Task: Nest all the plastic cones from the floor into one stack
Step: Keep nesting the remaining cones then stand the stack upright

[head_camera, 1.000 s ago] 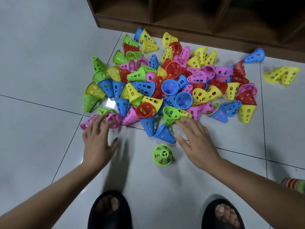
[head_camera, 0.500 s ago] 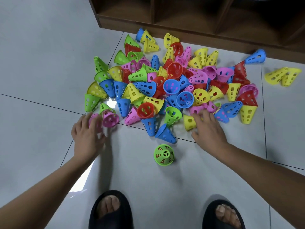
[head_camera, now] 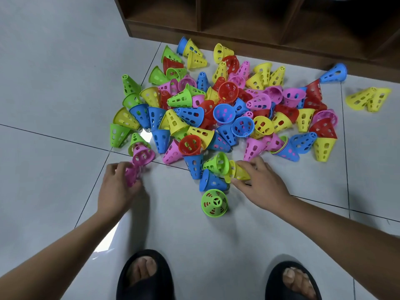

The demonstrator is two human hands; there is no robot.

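Beside the upright green cone (head_camera: 214,203), which stands mouth-down on the floor (head_camera: 54,83) nearest the person's feet, both hands are occupied. The left hand (head_camera: 118,187), well to the left of that cone, curls round a pink cone (head_camera: 131,176). The right hand (head_camera: 259,182), just beyond it and to the right, pinches a yellow cone (head_camera: 237,172) lying on its side against a green one and a blue one.

The step looks like gathering the first pieces, with the upright green cone the likely base. Each picked cone should be turned tip-up, centred over the base's cap and dropped straight down. The yellow one is better lifted clear than dragged, so its neighbours do not roll.

Beyond the green cone spreads the heap (head_camera: 216,113): many small tapered plastic cones in green, yellow, blue, red and pink, pierced with oval holes and spoked at the narrow end. Most lie on their sides, and a few are already nested. Two yellow strays (head_camera: 368,98) lie far to its right.
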